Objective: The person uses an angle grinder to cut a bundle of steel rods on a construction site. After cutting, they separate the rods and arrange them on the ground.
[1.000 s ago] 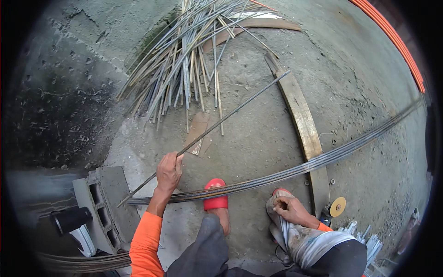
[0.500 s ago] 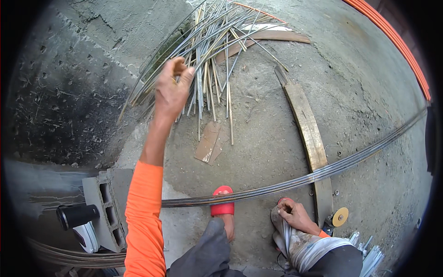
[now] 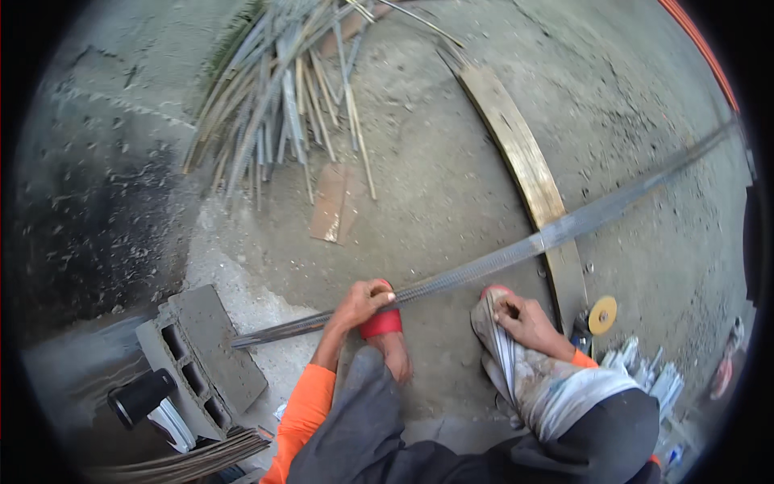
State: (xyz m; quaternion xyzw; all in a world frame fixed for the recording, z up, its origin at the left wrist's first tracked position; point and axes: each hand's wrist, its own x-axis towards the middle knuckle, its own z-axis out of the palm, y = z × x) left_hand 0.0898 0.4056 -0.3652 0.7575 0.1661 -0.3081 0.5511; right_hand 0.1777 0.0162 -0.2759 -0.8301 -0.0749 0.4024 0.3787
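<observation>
- Fingers of the left hand (image 3: pixel 359 308) curl over the bundle of ribbed steel bars (image 3: pixel 468 269), thumb along the near side. Contact seems plain from where I stand; undersides hidden, so cannot tell whether they close round one bar or several.
- Right hand (image 3: pixel 530 324): fingers bent inward, thumb toward the forefinger, hand resting by the right trouser leg (image 3: pixel 524 367). Cannot tell whether anything is pinched there. Posture suggests a parked hand, with the left one doing the handling.
- Bundle position: slants across the ground in front of the person, from the hollow concrete block (image 3: pixel 216 335) at left to the far right. It crosses over the wooden plank (image 3: pixel 524 157); probably the plank props the steel off the ground so fingers can get under it.
- Left end lies right at the block; cannot tell whether it bears on it.
- Bundle also passes by the red slipper (image 3: pixel 382 325) on the left foot; touching or apart, unclear.
- Appearance of bars: long, slim, grey, side by side, ridged, darker toward the left end. Right end blurred; count not possible.
- Other stock: loose heap of rods (image 3: pixel 282 113) ahead, criss-crossed, apart from the bundle, perhaps for separate sorting.
- Yellow disc (image 3: pixel 602 315) of a power tool beside the plank's near end.
</observation>
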